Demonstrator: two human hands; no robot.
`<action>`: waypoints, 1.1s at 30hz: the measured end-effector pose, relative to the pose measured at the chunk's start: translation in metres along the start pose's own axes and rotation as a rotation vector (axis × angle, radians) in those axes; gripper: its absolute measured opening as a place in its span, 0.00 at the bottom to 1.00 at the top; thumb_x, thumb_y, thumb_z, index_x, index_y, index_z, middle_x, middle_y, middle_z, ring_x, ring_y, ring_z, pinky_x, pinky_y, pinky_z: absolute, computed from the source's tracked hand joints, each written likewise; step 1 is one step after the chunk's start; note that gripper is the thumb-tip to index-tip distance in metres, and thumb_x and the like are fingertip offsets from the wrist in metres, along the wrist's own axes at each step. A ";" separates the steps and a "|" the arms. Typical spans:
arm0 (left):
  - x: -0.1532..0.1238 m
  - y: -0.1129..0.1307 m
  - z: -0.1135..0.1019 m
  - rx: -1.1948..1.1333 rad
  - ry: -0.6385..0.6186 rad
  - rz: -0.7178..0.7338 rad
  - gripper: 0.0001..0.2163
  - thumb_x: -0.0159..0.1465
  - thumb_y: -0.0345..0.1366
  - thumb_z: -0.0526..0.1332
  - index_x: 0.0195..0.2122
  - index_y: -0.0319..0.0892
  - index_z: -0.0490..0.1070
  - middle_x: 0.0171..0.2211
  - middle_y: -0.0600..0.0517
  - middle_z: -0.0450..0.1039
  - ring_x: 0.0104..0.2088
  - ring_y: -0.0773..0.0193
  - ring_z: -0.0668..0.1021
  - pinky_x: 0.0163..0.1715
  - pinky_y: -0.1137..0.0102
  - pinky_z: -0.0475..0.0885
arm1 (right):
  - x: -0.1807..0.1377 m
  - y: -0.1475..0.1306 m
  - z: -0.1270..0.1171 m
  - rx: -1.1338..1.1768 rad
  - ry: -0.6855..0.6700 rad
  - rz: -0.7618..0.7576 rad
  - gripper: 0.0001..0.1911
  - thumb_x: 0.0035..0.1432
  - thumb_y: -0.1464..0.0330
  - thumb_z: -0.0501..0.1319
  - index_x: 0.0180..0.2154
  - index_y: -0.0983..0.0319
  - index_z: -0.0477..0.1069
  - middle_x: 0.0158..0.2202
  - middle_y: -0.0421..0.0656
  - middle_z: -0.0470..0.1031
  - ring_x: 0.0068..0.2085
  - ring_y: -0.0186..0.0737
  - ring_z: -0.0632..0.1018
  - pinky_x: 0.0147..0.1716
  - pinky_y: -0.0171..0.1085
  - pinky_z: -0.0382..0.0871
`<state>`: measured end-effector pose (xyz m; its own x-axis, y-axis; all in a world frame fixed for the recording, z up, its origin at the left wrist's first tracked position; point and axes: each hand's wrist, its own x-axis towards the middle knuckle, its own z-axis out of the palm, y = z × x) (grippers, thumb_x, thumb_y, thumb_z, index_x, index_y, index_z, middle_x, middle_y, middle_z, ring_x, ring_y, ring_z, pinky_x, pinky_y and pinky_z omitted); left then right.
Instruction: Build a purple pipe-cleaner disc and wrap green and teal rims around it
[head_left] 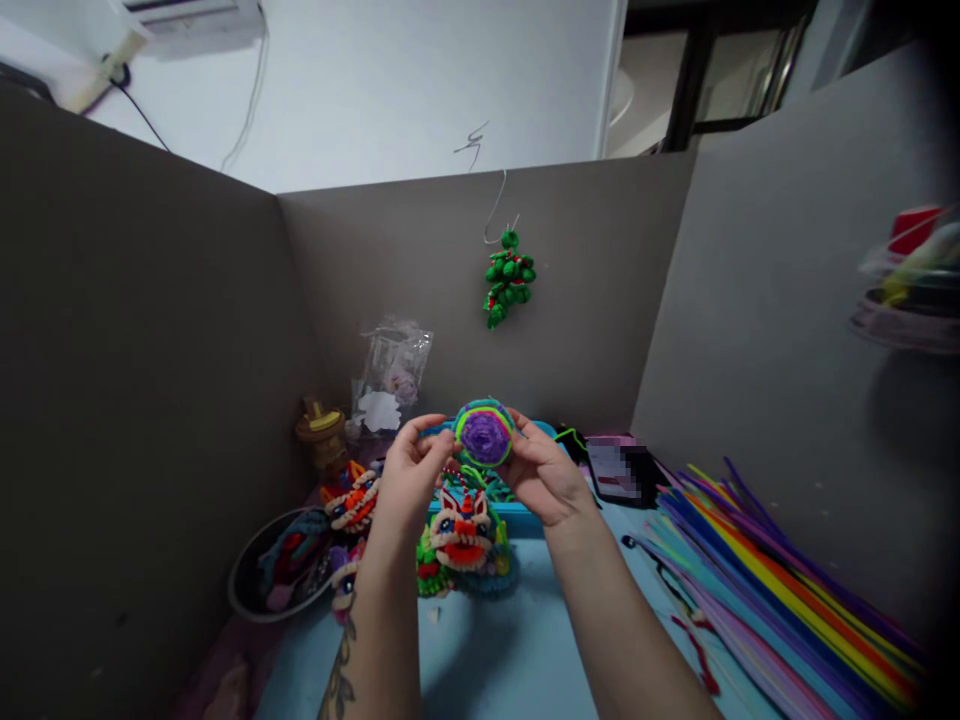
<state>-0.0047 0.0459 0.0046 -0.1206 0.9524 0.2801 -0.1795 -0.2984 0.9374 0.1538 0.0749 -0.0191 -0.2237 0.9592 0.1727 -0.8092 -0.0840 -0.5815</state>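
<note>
Both hands hold up a round coil of fuzzy pipe cleaners (484, 434), purple in the middle with green, pink and blue rings. My left hand (411, 470) pinches its left edge with closed fingers. My right hand (544, 475) grips its right edge, fingers curled round it. Below the hands stands a pipe-cleaner lion head (461, 540) in red, white and green on the light blue table (495, 650).
Long coloured pipe cleaners (772, 590) lie fanned at the right. A bowl of scraps (281, 570) and another lion figure (351, 500) are at the left. A phone (622, 470), a plastic bag (394, 375) and a hanging green ornament (508, 280) are behind. Grey partition walls enclose the desk.
</note>
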 end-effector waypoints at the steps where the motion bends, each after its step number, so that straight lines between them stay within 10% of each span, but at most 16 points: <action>1: -0.001 0.001 0.001 0.035 -0.016 -0.008 0.21 0.52 0.42 0.67 0.44 0.39 0.67 0.26 0.52 0.74 0.23 0.68 0.74 0.17 0.78 0.60 | 0.001 0.000 -0.001 -0.013 0.011 -0.012 0.19 0.45 0.76 0.69 0.39 0.59 0.68 0.34 0.39 0.78 0.33 0.36 0.79 0.31 0.34 0.74; 9: 0.003 -0.011 0.008 -0.137 0.064 -0.078 0.27 0.48 0.39 0.71 0.48 0.41 0.64 0.40 0.47 0.73 0.36 0.64 0.77 0.33 0.71 0.71 | 0.006 0.003 -0.007 -0.037 -0.002 -0.022 0.19 0.44 0.77 0.68 0.39 0.58 0.68 0.30 0.37 0.77 0.32 0.37 0.78 0.32 0.38 0.74; 33: -0.002 -0.005 0.003 -0.211 -0.175 -0.149 0.29 0.47 0.34 0.72 0.49 0.41 0.64 0.29 0.53 0.74 0.22 0.72 0.73 0.20 0.79 0.64 | 0.000 -0.007 -0.008 -0.281 0.055 0.020 0.24 0.37 0.70 0.73 0.38 0.60 0.68 0.26 0.36 0.75 0.25 0.31 0.74 0.26 0.31 0.68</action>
<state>-0.0005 0.0454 -0.0006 0.0891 0.9775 0.1914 -0.3833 -0.1437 0.9124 0.1639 0.0773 -0.0214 -0.2016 0.9721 0.1201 -0.6206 -0.0319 -0.7835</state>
